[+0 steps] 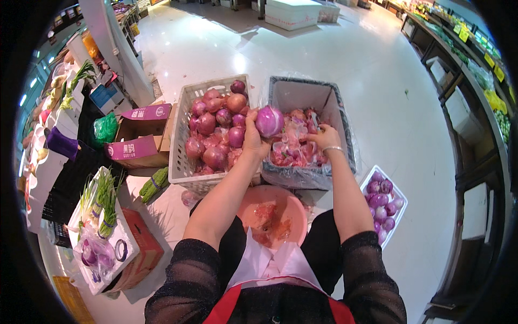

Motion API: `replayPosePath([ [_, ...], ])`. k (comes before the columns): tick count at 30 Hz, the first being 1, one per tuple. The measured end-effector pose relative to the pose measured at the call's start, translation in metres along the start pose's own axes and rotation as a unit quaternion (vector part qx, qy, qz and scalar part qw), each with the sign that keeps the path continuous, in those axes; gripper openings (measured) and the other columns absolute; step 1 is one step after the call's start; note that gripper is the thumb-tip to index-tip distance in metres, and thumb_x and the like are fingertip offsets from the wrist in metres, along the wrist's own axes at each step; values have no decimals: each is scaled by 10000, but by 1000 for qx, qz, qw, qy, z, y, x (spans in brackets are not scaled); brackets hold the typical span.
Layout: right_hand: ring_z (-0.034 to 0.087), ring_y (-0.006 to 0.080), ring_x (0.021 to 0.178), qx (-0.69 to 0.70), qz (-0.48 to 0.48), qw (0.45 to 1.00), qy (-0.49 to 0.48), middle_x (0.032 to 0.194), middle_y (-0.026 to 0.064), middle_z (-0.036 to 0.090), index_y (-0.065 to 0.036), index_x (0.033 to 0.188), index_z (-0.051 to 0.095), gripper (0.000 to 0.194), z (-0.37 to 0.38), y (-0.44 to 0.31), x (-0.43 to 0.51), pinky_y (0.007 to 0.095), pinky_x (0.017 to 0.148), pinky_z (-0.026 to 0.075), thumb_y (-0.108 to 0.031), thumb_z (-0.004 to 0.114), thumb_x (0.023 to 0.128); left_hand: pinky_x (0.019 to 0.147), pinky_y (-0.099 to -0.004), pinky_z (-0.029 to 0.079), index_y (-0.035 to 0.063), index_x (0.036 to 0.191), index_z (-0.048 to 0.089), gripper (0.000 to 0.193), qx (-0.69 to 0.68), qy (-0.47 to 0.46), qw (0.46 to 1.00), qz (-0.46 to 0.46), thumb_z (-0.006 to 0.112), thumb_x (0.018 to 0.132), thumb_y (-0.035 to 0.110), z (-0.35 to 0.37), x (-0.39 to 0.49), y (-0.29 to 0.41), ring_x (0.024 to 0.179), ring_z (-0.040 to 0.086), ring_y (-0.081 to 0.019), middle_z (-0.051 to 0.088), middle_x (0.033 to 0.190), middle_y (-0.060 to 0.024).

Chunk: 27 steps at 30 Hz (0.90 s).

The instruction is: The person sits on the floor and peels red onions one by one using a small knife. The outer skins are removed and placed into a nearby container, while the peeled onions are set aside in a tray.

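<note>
My left hand (pixel 255 139) grips a peeled purple onion (pixel 269 121) between the crate and the bin. Over the lined bin (pixel 304 175), my right hand (pixel 327 137) has its fingers curled down towards the onion skins (pixel 293 141). A small pale sliver shows by those fingers, and whether they hold it is unclear. To the left, a white slotted plastic crate (pixel 177 141) holds several unpeeled red onions (pixel 206 123). An orange-pink basin (pixel 297 206) between my knees contains wet reddish-brown scraps (pixel 265 212).
Several peeled onions (pixel 379 200) lie in a white foam tray (pixel 398 216) on the right. Left are an open cardboard box (pixel 139 162), bundled greens (pixel 155 184) and a foam lid (pixel 117 269) bearing scallions (pixel 106 202), bagged onions (pixel 95 255) and tape (pixel 121 250). Produce shelves (pixel 457 162) line the right.
</note>
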State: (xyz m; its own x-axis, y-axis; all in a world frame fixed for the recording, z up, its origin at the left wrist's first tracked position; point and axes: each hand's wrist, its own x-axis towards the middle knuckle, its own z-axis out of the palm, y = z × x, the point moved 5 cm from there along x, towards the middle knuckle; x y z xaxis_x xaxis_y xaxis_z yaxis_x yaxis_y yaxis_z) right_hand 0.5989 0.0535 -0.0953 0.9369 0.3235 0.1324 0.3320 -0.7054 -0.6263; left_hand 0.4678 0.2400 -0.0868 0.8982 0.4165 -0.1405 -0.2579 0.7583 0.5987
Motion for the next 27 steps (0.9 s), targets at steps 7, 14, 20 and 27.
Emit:
replayPosePath([
  [7,456,80,461,438,34,866,-239,627,-11,512,-46,812,580,211,2,-80,-38,248,383,338,-172,733,741,826,-328,516,90,1204,471,340,70,-59,993,74,523,913,259,9,1,-5,971,587,-163,580,1099,-58],
  [14,497,129,545,342,-22,932,-119,628,25,539,-3,774,562,253,1,-77,-43,294,502,410,-194,702,687,839,-304,485,59,1133,495,490,289,0,944,158,778,757,196,19,-11,-8,956,567,-168,582,1045,-85],
  [20,531,203,580,255,-55,964,-58,630,105,568,23,743,559,321,11,-70,-34,371,571,449,-258,697,671,848,-321,480,51,1101,491,473,313,19,927,206,779,740,152,14,-11,-13,964,564,-167,580,1040,-88],
  [27,536,174,541,245,-73,967,20,613,78,562,10,728,566,219,6,-74,-36,356,520,441,-163,687,668,816,-336,507,92,1122,486,430,225,44,960,163,733,778,162,4,-6,-14,934,573,-177,569,1058,-67],
])
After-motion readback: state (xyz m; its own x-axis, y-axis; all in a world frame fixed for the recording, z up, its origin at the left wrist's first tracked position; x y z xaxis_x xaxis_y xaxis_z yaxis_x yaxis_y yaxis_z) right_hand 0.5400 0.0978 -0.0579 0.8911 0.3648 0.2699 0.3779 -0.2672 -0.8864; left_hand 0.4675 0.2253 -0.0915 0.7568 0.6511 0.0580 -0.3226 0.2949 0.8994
